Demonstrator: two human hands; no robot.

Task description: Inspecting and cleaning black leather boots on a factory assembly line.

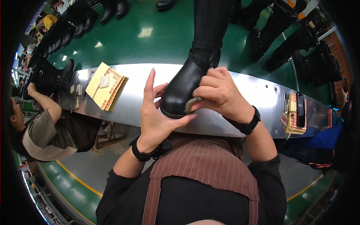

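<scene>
A tall black leather boot with ankle straps stands on the metal bench, its toe pointing at me. My left hand cups the left side of the toe, thumb stretched along the front near the sole, index finger raised, other fingers spread. Pinched in my right hand is a small, pale, worn pad, pressed against the toe's right front edge just above the sole. My right fingers cover part of the pad. Which left fingertips touch the leather I cannot tell.
The metal bench edges a green surface carrying rows of black boots. Left lies a yellow pad of paper with a white cloth piece on it. A phone rests on papers at right. A co-worker sits at left.
</scene>
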